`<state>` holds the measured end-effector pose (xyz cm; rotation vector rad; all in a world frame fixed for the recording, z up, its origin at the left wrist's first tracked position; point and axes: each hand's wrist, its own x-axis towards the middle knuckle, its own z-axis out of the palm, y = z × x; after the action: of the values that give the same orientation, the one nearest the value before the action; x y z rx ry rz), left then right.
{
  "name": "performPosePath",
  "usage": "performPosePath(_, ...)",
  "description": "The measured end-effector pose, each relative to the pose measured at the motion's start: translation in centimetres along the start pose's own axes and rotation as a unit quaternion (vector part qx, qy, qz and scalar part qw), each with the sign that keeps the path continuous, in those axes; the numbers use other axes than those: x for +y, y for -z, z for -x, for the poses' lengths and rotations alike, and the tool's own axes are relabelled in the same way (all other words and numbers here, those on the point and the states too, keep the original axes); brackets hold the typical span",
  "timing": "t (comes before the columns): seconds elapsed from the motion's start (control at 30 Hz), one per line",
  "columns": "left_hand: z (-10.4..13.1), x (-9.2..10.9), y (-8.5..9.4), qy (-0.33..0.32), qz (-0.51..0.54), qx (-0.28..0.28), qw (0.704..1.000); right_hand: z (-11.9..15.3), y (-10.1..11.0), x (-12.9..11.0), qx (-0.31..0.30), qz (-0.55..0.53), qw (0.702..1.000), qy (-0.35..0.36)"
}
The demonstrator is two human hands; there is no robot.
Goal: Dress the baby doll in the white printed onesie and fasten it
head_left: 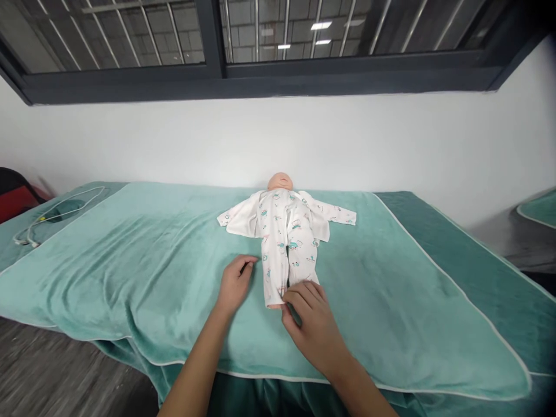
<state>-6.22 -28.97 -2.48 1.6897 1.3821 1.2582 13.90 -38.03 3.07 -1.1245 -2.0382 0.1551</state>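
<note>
A baby doll [280,181] lies on its back with its head by the wall. White printed baby trousers [273,266] stretch over its body and legs, their upper part lying over the front of a white printed baby top [243,217] with sleeves spread to both sides. My right hand [310,318] is at the trouser hems, thumb and fingers pinched at the inner edge of a leg end; it hides the other hem. Beside the opposite trouser leg, my left hand [234,284] is loosely curled, thumb and forefinger close together, with nothing visible in it.
A light green blanket [174,260] covers the bed, with folds on its left and a darker green cover [456,260] beneath. A white cable [82,208] lies at the far left, near a red and black object [17,200]. A white wall and barred window stand behind.
</note>
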Motion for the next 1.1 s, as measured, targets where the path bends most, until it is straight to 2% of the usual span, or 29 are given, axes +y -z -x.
performPosePath(0.2,0.1,0.2,0.1,0.0,-0.003,-0.003,1.0,0.7,0.0,1.1,-0.016,0.011,1.0,-0.013)
performPosePath(0.3,0.1,0.4,0.1,0.005,-0.007,-0.001,1.0,1.7,0.3,2.2,0.009,-0.003,1.0,-0.012)
performPosePath(0.4,0.2,0.4,0.1,0.007,-0.006,-0.005,1.0,2.9,0.4,3.9,0.053,0.017,0.996,-0.069)
performPosePath(0.5,0.2,0.5,0.1,0.014,-0.003,-0.006,1.0,3.6,0.1,5.4,0.04,0.061,0.988,-0.132)
performPosePath(0.63,0.3,0.7,0.1,0.026,-0.004,-0.003,1.0,2.9,-0.5,6.6,0.014,0.074,0.984,-0.159)
performPosePath(0.73,0.3,0.7,0.1,0.025,-0.006,-0.002,1.0,1.8,-0.5,7.1,0.009,0.038,0.985,-0.17)
performPosePath(0.8,0.3,0.6,0.1,0.024,-0.008,-0.001,1.0,1.2,0.1,7.1,0.014,-0.021,0.987,-0.161)
performPosePath(0.93,0.3,0.6,0.0,0.025,-0.013,0.002,1.0,1.0,2.3,6.0,0.03,-0.134,0.987,-0.084)
performPosePath(1.0,0.3,0.6,0.0,0.024,-0.016,0.001,1.0,1.2,3.3,5.3,0.038,-0.144,0.987,-0.06)
performPosePath(1.1,0.4,0.6,0.1,0.022,-0.02,-0.001,1.0,1.4,3.5,4.9,0.034,-0.123,0.989,-0.067)
